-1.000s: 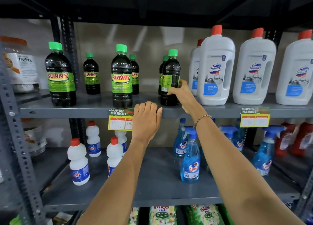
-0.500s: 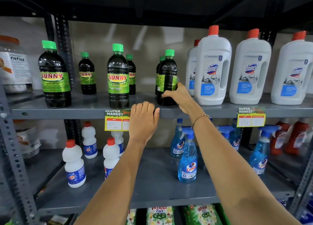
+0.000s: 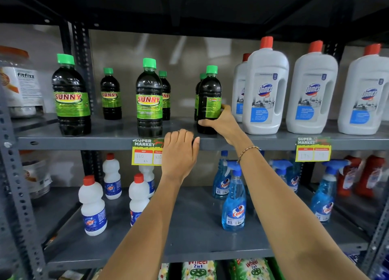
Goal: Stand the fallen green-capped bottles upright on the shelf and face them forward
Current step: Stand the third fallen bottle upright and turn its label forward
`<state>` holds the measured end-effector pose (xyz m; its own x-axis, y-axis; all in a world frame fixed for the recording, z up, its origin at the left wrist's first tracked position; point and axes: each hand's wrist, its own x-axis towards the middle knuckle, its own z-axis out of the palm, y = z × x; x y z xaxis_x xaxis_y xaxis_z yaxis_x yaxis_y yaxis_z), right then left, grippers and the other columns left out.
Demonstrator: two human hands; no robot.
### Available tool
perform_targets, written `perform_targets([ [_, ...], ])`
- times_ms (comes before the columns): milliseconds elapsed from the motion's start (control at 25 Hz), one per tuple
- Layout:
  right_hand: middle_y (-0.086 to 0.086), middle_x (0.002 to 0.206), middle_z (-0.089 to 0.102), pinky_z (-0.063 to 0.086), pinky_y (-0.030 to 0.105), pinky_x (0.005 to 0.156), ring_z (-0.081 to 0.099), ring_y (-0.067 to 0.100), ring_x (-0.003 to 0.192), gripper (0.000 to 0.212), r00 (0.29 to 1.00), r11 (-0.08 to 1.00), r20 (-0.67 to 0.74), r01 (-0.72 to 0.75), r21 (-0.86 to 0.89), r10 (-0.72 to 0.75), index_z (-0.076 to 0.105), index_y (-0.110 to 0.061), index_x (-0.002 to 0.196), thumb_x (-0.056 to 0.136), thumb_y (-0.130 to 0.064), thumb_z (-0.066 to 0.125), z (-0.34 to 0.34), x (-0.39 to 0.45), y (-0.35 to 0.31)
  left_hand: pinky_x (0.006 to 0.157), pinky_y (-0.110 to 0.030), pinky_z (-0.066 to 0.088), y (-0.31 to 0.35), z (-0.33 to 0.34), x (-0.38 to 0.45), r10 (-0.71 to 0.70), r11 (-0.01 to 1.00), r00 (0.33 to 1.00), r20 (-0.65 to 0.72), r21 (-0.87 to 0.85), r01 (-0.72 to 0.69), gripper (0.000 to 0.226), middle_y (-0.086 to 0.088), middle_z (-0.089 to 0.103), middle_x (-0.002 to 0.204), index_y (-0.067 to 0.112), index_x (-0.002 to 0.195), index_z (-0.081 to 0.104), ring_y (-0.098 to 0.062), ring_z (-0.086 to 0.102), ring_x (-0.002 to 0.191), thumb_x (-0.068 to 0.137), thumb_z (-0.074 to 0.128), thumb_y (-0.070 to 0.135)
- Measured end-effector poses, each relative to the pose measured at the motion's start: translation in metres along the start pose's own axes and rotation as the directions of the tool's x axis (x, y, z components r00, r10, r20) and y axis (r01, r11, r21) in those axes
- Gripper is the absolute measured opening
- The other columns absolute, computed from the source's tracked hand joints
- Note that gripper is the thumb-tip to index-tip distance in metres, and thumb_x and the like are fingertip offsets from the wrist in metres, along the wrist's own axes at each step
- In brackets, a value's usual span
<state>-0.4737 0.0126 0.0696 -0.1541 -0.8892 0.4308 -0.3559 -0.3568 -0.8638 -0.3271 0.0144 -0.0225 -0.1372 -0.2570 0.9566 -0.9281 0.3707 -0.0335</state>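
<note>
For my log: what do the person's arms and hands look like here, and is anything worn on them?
Both forearms are bare, with no sleeves in view and no gloves. The right hand has a thin beaded bracelet at the wrist, with small gold-toned and darker beads. The left hand shows no bracelet, watch or ring. No markings are visible on either arm.

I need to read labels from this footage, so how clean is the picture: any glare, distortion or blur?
Head view: wide-angle bending bows the shelf upright at the left edge; soft glare streaks the back wall; the SUNNY label reads sharply, while the bottle in the right hand shows only small, unreadable print; the red bottles at far right are blurred.
</note>
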Motion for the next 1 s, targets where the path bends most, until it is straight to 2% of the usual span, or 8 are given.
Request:
perform_targets([
  [80,0.001,0.120,0.053,0.044,0.027,0.091,0.054,0.015,0.110,0.093,1.000,1.000,-0.002,0.002,-0.014,-0.002,0.026,-0.009,0.136,0.065,-0.020,0.086,0.0020,0.0015,0.0006,0.078,-0.038,0.034,0.0001,-0.0002,0.0001,-0.003,1.000,1.000,0.006,-0.002,0.003,0.036,-0.007,0.056,0.082,0.010,0.085,0.056,-0.027,0.048,0.074,0.100,0.033,0.033],
  [240,0.000,0.110,0.055,0.046,0.028,0.088,0.057,0.020,0.111,0.085,1.000,1.000,0.017,-0.025,-0.001,0.025,0.027,-0.006,0.137,0.070,-0.008,0.079,-0.0004,0.0051,0.0006,0.078,-0.037,0.034,0.0005,-0.0004,-0.0009,-0.006,1.000,1.000,0.008,-0.006,0.006,0.038,-0.007,0.056,0.082,0.010,0.085,0.056,-0.027,0.047,0.074,0.101,0.031,0.034],
  [440,0.003,0.127,0.051,0.044,0.033,0.101,0.050,0.017,0.116,0.103,1.000,0.992,-0.014,0.014,-0.122,-0.016,0.023,-0.008,0.137,0.060,-0.028,0.089,0.0045,0.0033,0.0027,0.080,-0.038,0.034,0.0005,-0.0012,0.0002,-0.012,1.000,1.000,0.023,-0.014,0.012,0.038,-0.008,0.057,0.084,0.009,0.086,0.055,-0.028,0.048,0.076,0.101,0.030,0.034],
  [600,0.003,0.110,0.054,0.046,0.025,0.082,0.054,0.017,0.102,0.085,1.000,0.996,0.009,-0.029,-0.082,0.030,0.024,-0.005,0.136,0.070,-0.010,0.078,0.0027,0.0054,0.0025,0.079,-0.038,0.033,0.0005,-0.0012,-0.0008,-0.004,1.000,1.000,0.022,0.000,0.004,0.037,-0.008,0.056,0.083,0.009,0.087,0.056,-0.028,0.048,0.075,0.100,0.033,0.033],
  [760,0.001,0.118,0.051,0.045,0.030,0.094,0.052,0.016,0.110,0.093,1.000,0.993,-0.021,-0.011,-0.120,0.008,0.024,-0.007,0.135,0.066,-0.023,0.085,0.0047,0.0054,0.0048,0.079,-0.038,0.034,0.0003,-0.0010,-0.0003,-0.009,1.000,1.000,0.026,-0.009,0.009,0.035,-0.007,0.056,0.082,0.010,0.086,0.056,-0.027,0.047,0.075,0.100,0.033,0.033],
  [800,0.002,0.118,0.051,0.045,0.029,0.092,0.052,0.016,0.111,0.092,1.000,0.995,0.001,-0.023,-0.100,0.024,0.024,-0.007,0.135,0.068,-0.023,0.084,0.0043,0.0053,0.0035,0.079,-0.037,0.034,0.0003,-0.0012,-0.0004,-0.011,1.000,1.000,0.026,-0.009,0.011,0.035,-0.007,0.056,0.082,0.010,0.086,0.056,-0.027,0.048,0.075,0.100,0.033,0.033],
  [920,0.004,0.110,0.055,0.044,0.020,0.075,0.056,0.014,0.101,0.075,0.994,0.995,0.055,-0.097,-0.024,0.098,0.031,-0.003,0.131,0.072,-0.007,0.076,-0.0007,0.0082,0.0025,0.079,-0.037,0.034,0.0005,-0.0015,-0.0004,-0.012,1.000,1.000,0.018,-0.017,0.013,0.034,-0.007,0.055,0.082,0.010,0.086,0.056,-0.027,0.047,0.074,0.100,0.035,0.033],
  [1000,0.004,0.113,0.060,0.050,0.024,0.081,0.059,0.015,0.103,0.080,0.996,0.997,0.041,-0.077,-0.030,0.078,0.038,-0.005,0.128,0.063,-0.015,0.084,0.0006,0.0043,-0.0003,0.079,-0.037,0.034,0.0006,-0.0014,-0.0007,-0.008,1.000,1.000,0.015,-0.022,0.008,0.034,-0.007,0.055,0.081,0.010,0.085,0.055,-0.027,0.046,0.074,0.100,0.034,0.033],
])
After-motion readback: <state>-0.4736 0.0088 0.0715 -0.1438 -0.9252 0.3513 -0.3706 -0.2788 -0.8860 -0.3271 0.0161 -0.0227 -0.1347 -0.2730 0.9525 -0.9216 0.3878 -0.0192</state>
